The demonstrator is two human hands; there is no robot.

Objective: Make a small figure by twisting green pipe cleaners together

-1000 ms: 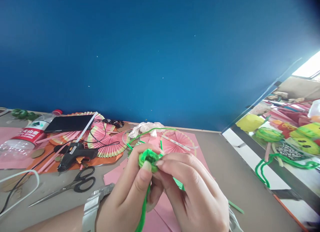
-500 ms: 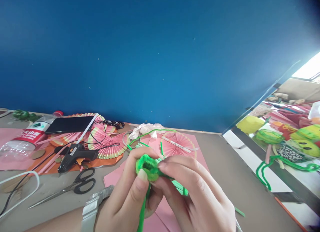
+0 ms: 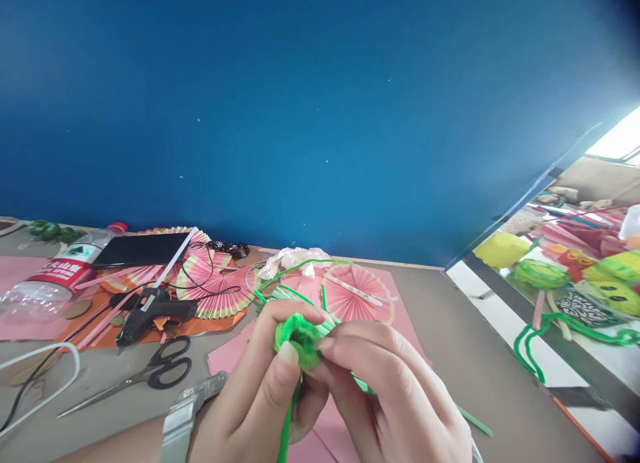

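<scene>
A small fuzzy green pipe-cleaner coil (image 3: 305, 358), rounded with a hollow in its middle, is held up in front of me. My left hand (image 3: 265, 376) wraps it from the left, thumb on the near rim and forefinger over the far side. At its right edge, the thumb and fingers of my right hand (image 3: 395, 383) are pinched together against the coil. A green pipe-cleaner tail (image 3: 286, 423) hangs down below it beside the left thumb. Pale green stems (image 3: 285, 294) and pink paper (image 3: 330, 423) lie behind and under my hands.
On the left are scissors (image 3: 170, 363), a black glue gun (image 3: 150, 310), a plastic bottle (image 3: 60, 271) and a dark phone-like slab (image 3: 143, 250). Pleated pink paper fans (image 3: 350, 286) lie farther back, below a blue panel (image 3: 320, 116). Green plush-like crafts (image 3: 543, 274) sit at the right.
The coil has tilted a little between my fingers, and its hollow shows slightly differently. My right fingers have shifted slightly at its edge. Both hands still grip it.
</scene>
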